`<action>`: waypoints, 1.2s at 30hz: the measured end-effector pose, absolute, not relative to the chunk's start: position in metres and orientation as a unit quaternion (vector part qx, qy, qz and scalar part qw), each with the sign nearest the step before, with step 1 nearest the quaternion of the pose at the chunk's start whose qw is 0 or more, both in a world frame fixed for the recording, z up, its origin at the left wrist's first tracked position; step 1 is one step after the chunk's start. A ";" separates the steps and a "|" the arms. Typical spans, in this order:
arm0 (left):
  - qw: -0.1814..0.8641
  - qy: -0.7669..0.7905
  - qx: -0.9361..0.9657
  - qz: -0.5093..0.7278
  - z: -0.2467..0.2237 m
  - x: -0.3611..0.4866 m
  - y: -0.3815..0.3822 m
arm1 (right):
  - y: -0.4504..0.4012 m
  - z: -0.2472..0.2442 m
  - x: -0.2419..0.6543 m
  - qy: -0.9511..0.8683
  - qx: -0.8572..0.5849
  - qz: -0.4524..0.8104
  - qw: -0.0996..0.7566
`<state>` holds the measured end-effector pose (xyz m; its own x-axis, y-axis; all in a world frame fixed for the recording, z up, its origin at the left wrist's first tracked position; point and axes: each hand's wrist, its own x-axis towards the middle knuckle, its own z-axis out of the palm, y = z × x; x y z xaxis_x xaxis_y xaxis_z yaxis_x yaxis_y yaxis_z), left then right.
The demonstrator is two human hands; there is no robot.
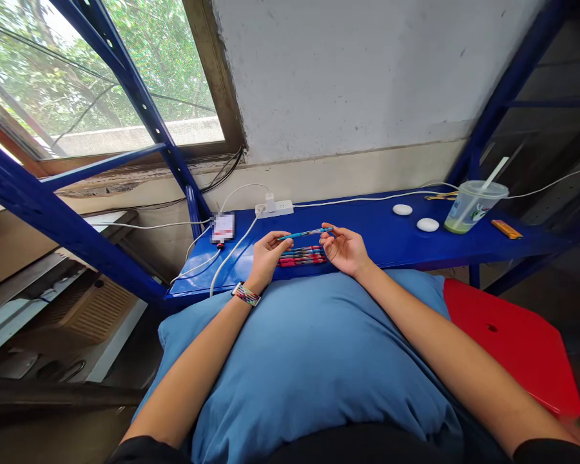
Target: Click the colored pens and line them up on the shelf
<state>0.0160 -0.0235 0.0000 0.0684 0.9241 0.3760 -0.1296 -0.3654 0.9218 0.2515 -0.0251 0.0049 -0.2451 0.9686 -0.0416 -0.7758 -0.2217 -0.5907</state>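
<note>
A blue pen [305, 233] with a clear middle is stretched between my two hands above the front part of the blue shelf. My left hand [269, 254] pinches its left end between thumb and fingers. At the other end, my right hand [343, 248] has thumb and fingertips closed on the pen's tip, the remaining fingers curled. Below the pen lies a row of several pens [301, 256], mostly red with some blue, side by side on the shelf. My left fingers partly cover the row's left end.
A white power strip [276, 207] with cables stands at the back, beside a phone-like device [223, 227]. Rightward are two white oval objects [414, 217], a plastic cup [474, 205] with a straw and an orange lighter-like item [506, 229]. A blue pillow [328, 354] fills my lap; a red stool [507, 341] stands right.
</note>
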 end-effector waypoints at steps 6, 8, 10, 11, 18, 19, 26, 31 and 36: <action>0.454 0.334 0.570 0.598 -0.004 0.015 -0.019 | -0.027 0.005 0.251 -0.244 -0.206 0.748 0.582; 0.457 0.333 0.566 0.600 -0.005 0.015 -0.019 | -0.028 0.005 0.250 -0.237 -0.207 0.746 0.587; 0.461 0.332 0.564 0.599 -0.005 0.015 -0.019 | -0.028 0.005 0.249 -0.237 -0.209 0.744 0.588; 0.462 0.332 0.563 0.599 -0.005 0.015 -0.019 | -0.027 0.005 0.249 -0.240 -0.210 0.744 0.588; 0.463 0.328 0.561 0.603 -0.003 0.015 -0.020 | -0.025 0.004 0.251 -0.251 -0.211 0.742 0.585; 0.464 0.328 0.560 0.603 -0.002 0.015 -0.020 | -0.024 0.004 0.251 -0.250 -0.210 0.741 0.587; 0.470 0.324 0.549 0.611 -0.001 0.015 -0.021 | -0.024 0.004 0.251 -0.228 -0.221 0.745 0.586; 0.482 0.323 0.539 0.611 0.000 0.015 -0.021 | -0.025 0.004 0.251 -0.233 -0.210 0.740 0.595; 0.482 0.322 0.541 0.609 0.001 0.015 -0.021 | -0.024 0.005 0.250 -0.183 -0.216 0.752 0.595</action>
<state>0.0151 -0.0214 0.0006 0.0498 0.9358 0.3491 -0.2387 -0.3282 0.9139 0.2497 -0.0243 0.0053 -0.1991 0.9742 -0.1066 -0.8159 -0.2251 -0.5327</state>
